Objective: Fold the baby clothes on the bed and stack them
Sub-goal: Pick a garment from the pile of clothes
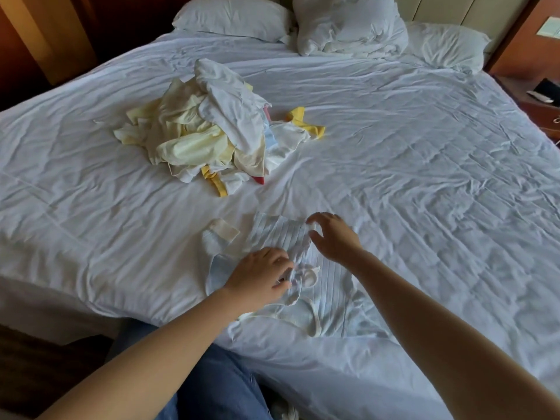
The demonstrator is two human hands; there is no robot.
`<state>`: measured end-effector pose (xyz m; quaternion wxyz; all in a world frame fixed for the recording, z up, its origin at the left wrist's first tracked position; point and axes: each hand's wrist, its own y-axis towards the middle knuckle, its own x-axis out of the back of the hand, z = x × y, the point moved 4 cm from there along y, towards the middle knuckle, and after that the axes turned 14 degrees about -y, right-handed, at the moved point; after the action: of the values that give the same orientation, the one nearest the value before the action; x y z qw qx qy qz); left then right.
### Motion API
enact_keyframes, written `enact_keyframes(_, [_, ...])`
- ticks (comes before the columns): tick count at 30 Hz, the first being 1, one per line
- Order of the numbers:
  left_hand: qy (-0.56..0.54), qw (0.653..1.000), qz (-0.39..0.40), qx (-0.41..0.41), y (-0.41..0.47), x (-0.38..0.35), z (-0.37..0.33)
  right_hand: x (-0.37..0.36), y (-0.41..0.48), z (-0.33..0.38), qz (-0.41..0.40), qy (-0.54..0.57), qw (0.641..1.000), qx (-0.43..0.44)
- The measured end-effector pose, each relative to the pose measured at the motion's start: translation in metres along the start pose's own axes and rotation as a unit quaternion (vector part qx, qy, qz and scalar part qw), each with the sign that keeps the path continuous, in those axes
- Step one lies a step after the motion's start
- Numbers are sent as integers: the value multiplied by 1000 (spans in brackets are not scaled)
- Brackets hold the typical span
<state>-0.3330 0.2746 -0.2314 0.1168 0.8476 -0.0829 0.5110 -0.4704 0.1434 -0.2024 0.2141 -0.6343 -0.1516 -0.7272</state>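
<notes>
A pale blue striped baby garment [330, 292] lies spread on the white bed sheet [424, 192] near the front edge. My left hand [260, 275] pinches a bunched bit of its fabric and ties at the middle. My right hand [331, 236] hovers over the garment's upper edge with thumb and fingers curved around a small fold of cloth. One sleeve with a cream cuff [222, 230] sticks out to the left. An unfolded pile of yellow, white and cream baby clothes [212, 128] sits farther back on the bed.
Three white pillows [348, 25] line the headboard. A wooden nightstand [542, 98] with small items stands at the right. The bed's front-left corner drops to a dark floor, and my jeans-clad legs [218, 386] are against the bed edge.
</notes>
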Motion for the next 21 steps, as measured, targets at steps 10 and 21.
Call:
enact_keyframes(10, [9, 998, -64, -22, 7, -21, 9, -14, 37, -2, -80, 76, 994, -23])
enact_keyframes(21, [50, 997, 65, 4, 11, -37, 20, -25, 18, 7, -53, -12, 998, 32])
